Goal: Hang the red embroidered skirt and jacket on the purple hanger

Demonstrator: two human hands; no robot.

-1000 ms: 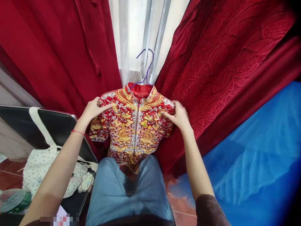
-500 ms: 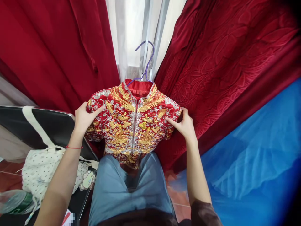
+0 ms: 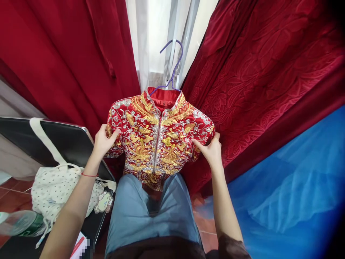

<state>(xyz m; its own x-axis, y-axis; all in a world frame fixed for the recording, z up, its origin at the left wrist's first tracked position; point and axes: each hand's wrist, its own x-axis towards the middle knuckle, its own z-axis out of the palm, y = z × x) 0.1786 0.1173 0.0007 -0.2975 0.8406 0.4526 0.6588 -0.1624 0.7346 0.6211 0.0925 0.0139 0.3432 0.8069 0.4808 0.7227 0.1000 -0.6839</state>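
A red jacket [image 3: 172, 138] with gold and silver embroidery and a stand-up collar hangs on a purple hanger [image 3: 176, 66], its lower edge by my knees. Its front zip is closed. My left hand [image 3: 105, 141] grips the sleeve on the left, thumb on the front and fingers behind the cloth. On the other side my right hand [image 3: 211, 149] holds the opposite sleeve the same way. Both hands are closed on the fabric, with the fingertips hidden behind it. The hanger's hook stands free above the collar.
To the left, a black chair [image 3: 64, 140] carries a white dotted drawstring bag [image 3: 51, 189], a clear plastic bottle [image 3: 24, 223] and a paper [image 3: 78, 244]. Red curtains [image 3: 67, 46] flank a pale wall. Blue fabric [image 3: 291, 180] spreads at the right.
The jacket and hanger appear a little further right and slightly higher in view. Both hands keep hold of the sleeves, slightly lower on them. The surroundings have shifted slightly with the camera.
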